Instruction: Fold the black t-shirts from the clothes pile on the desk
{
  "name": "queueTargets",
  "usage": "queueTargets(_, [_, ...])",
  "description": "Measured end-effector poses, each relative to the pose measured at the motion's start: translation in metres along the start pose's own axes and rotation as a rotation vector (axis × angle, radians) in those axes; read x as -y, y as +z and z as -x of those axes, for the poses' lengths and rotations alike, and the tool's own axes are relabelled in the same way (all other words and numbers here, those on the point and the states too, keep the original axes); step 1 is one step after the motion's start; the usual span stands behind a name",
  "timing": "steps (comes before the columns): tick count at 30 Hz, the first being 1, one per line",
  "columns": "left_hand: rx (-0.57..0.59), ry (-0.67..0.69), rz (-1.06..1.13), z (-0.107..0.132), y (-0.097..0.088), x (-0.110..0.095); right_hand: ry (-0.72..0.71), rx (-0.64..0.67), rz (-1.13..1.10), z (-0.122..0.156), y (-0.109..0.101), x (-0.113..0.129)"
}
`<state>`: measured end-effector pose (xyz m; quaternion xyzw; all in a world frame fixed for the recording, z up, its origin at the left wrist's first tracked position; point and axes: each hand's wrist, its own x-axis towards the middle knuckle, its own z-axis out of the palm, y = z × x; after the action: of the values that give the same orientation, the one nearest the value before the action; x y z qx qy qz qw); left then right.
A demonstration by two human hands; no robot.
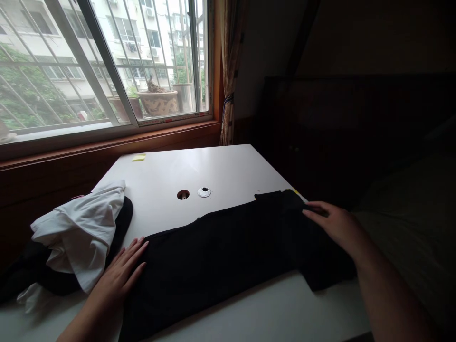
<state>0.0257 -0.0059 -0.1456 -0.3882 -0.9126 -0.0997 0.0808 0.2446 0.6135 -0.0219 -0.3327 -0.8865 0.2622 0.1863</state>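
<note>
A black garment [221,251] lies folded lengthwise across the white table, with a flap like a sleeve sticking out toward me at its right end. My left hand [126,266] rests flat on its left end, fingers stretched out. At the far right end my right hand [326,218] is closed, thumb and fingers pinching the cloth's edge. Left of my left hand is a heap of clothes, with a crumpled white garment [85,228] on top of dark cloth [60,280].
The white table [228,166] has a round cable hole [183,194] with a silver ring-shaped cover [204,192] beside it. A yellow sticky note [138,157] lies near the back left corner. Behind stand a barred window [135,57] and a tied curtain [230,71].
</note>
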Motion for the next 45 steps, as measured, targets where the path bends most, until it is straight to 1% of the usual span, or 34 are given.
queueTargets(2, [0.002, -0.014, 0.009, 0.001, 0.001, 0.000, -0.074, -0.003, -0.052, 0.010, 0.006, 0.047])
queueTargets(4, [0.004, -0.020, 0.018, 0.000, 0.000, -0.002, -0.213, 0.016, -0.058, 0.022, 0.019, 0.098])
queueTargets(6, [0.008, -0.027, 0.026, -0.001, -0.001, -0.004, -0.407, 0.057, -0.098, 0.039, 0.039, 0.146])
queueTargets(8, [0.007, -0.034, 0.035, -0.001, -0.002, -0.005, -0.577, 0.110, -0.158, 0.064, 0.063, 0.188])
queueTargets(9, [0.004, -0.036, 0.039, 0.000, -0.002, -0.005, -0.644, 0.155, -0.190, 0.080, 0.074, 0.206])
queueTargets(11, [-0.002, -0.036, 0.045, 0.000, -0.001, -0.004, -0.767, 0.296, -0.243, 0.114, 0.092, 0.232])
queueTargets(13, [0.003, -0.035, 0.048, 0.001, 0.000, -0.003, -0.932, 0.530, -0.298, 0.144, 0.102, 0.247])
queueTargets(14, [0.006, -0.037, 0.048, 0.001, 0.000, -0.003, -0.978, 0.624, -0.306, 0.155, 0.104, 0.250])
queueTargets(15, [0.010, -0.040, 0.048, 0.002, -0.001, -0.003, -1.006, 0.679, -0.306, 0.160, 0.104, 0.251])
queueTargets(16, [0.014, -0.042, 0.048, 0.001, -0.001, -0.003, -1.010, 0.697, -0.294, 0.162, 0.104, 0.248])
queueTargets(17, [0.019, -0.044, 0.047, 0.001, -0.002, -0.004, -0.994, 0.677, -0.271, 0.158, 0.105, 0.243])
queueTargets(20, [0.027, -0.051, 0.043, 0.001, -0.003, -0.004, -0.892, 0.497, -0.148, 0.131, 0.110, 0.215])
queueTargets(22, [0.016, -0.053, 0.047, 0.000, -0.003, -0.004, -0.803, 0.363, -0.022, 0.110, 0.117, 0.187])
queueTargets(24, [0.001, -0.055, 0.053, 0.000, -0.002, -0.004, -0.703, 0.233, 0.111, 0.096, 0.126, 0.157])
queueTargets(26, [-0.002, -0.059, 0.058, 0.000, -0.002, -0.004, -0.626, 0.166, 0.175, 0.090, 0.134, 0.131])
queueTargets(28, [-0.003, -0.061, 0.063, 0.000, -0.003, -0.005, -0.594, 0.181, 0.146, 0.091, 0.139, 0.113])
queueTargets(30, [0.002, -0.056, 0.066, -0.001, -0.005, -0.006, -0.573, 0.248, 0.072, 0.094, 0.142, 0.104])
queueTargets(32, [-0.004, -0.057, 0.068, -0.002, -0.008, -0.008, -0.532, 0.324, -0.001, 0.095, 0.143, 0.101])
queueTargets(34, [-0.018, -0.057, 0.071, -0.003, -0.009, -0.012, -0.480, 0.377, -0.059, 0.090, 0.143, 0.100])
queueTargets(36, [-0.038, -0.042, 0.078, -0.003, -0.011, -0.016, -0.443, 0.383, -0.086, 0.078, 0.142, 0.097])
queueTargets(38, [-0.041, -0.012, 0.084, -0.004, -0.012, -0.019, -0.440, 0.310, -0.058, 0.062, 0.139, 0.090])
queueTargets(41, [-0.022, 0.005, 0.085, -0.005, -0.014, -0.022, -0.494, 0.089, 0.082, 0.040, 0.130, 0.079])
queueTargets(43, [-0.018, 0.001, 0.093, -0.005, -0.016, -0.023, -0.546, -0.026, 0.165, 0.033, 0.122, 0.077])
queueTargets(44, [-0.027, 0.002, 0.103, -0.005, -0.017, -0.023, -0.573, -0.045, 0.183, 0.034, 0.118, 0.078])
queueTargets(45, [-0.038, 0.003, 0.117, -0.006, -0.018, -0.024, -0.604, -0.031, 0.185, 0.037, 0.115, 0.080])
